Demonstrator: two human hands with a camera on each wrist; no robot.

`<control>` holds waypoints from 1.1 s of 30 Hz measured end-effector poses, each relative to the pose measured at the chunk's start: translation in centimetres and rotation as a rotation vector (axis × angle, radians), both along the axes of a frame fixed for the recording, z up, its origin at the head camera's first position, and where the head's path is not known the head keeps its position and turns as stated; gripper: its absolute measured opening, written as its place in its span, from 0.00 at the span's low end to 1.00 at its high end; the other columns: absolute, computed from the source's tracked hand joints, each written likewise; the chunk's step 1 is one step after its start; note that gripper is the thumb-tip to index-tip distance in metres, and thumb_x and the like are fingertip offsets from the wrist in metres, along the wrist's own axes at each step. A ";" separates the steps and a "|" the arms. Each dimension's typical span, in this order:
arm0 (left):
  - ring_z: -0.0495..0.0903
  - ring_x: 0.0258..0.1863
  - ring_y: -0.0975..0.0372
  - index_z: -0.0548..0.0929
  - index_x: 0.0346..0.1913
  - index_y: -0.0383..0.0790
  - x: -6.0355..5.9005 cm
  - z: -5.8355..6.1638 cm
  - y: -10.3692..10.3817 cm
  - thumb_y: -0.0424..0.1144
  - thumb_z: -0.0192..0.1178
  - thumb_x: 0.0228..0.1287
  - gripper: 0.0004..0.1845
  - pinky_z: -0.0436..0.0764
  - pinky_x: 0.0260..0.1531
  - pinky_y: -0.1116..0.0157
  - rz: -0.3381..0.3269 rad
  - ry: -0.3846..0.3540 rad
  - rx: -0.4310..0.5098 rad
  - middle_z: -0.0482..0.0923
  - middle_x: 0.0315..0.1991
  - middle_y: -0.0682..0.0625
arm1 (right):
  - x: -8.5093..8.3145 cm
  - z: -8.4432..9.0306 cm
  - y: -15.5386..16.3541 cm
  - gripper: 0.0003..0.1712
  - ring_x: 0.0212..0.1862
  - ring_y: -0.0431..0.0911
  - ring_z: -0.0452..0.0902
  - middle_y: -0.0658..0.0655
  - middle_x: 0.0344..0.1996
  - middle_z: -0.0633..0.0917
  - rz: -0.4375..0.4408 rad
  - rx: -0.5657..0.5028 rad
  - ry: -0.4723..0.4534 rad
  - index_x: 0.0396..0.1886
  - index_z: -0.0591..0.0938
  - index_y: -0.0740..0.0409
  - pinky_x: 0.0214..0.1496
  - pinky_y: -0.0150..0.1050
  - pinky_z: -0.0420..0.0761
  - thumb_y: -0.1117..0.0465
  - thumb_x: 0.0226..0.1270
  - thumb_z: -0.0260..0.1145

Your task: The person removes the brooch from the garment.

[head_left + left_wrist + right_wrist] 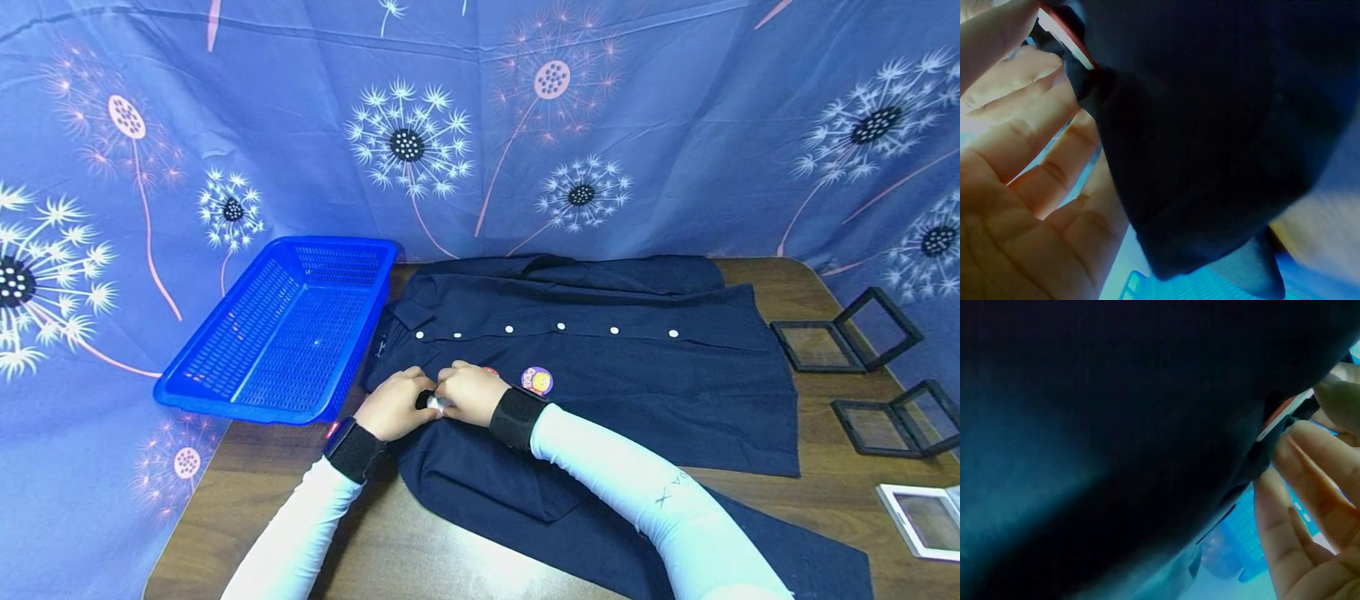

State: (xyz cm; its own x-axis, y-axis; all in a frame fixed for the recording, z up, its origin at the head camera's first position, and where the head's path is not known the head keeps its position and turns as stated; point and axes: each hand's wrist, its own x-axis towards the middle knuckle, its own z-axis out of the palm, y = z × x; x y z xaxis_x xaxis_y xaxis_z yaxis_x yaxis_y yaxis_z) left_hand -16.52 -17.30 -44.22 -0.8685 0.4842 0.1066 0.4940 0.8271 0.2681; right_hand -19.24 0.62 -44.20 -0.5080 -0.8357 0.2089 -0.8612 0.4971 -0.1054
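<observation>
A navy button-up shirt [652,400] is spread on the table with white buttons up its front. Over its near chest, my left hand [395,404] and right hand [471,396] meet, pinching a pin badge [436,403] together with bunched cloth. From above, a silvery part of it shows between the fingertips. In the left wrist view the badge's red and white edge [1067,37] stands against the fabric; the right wrist view has the same edge [1285,417] beside the fingers. A purple round badge [537,381] is on the shirt, and a red one [491,372] is partly hidden by my right hand.
A blue plastic basket [348,367] stands at the table's left, close to the collar. Two black hinged frames [825,368] and a white one [900,521] are at the right edge. Patterned blue cloth [480,125] hangs behind the wooden table [217,508].
</observation>
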 end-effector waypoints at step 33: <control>0.79 0.31 0.57 0.87 0.37 0.40 -0.1 -0.4 0.1 0.44 0.74 0.48 0.15 0.78 0.32 0.59 0.005 0.034 0.018 0.78 0.30 0.50 | 1.2 0.0 0.2 0.05 0.33 0.44 0.76 0.46 0.29 0.84 0.038 0.073 0.265 0.26 0.89 0.45 0.36 0.34 0.76 0.52 0.58 0.70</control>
State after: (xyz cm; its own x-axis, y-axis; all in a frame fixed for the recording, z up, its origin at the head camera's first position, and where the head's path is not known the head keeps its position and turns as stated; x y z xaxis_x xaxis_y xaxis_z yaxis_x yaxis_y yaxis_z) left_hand -16.62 -17.21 -44.64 -0.8668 0.4773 0.1442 0.4985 0.8250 0.2661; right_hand -18.04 0.81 -44.22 -0.4120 -0.8707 0.2684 -0.8720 0.4623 0.1611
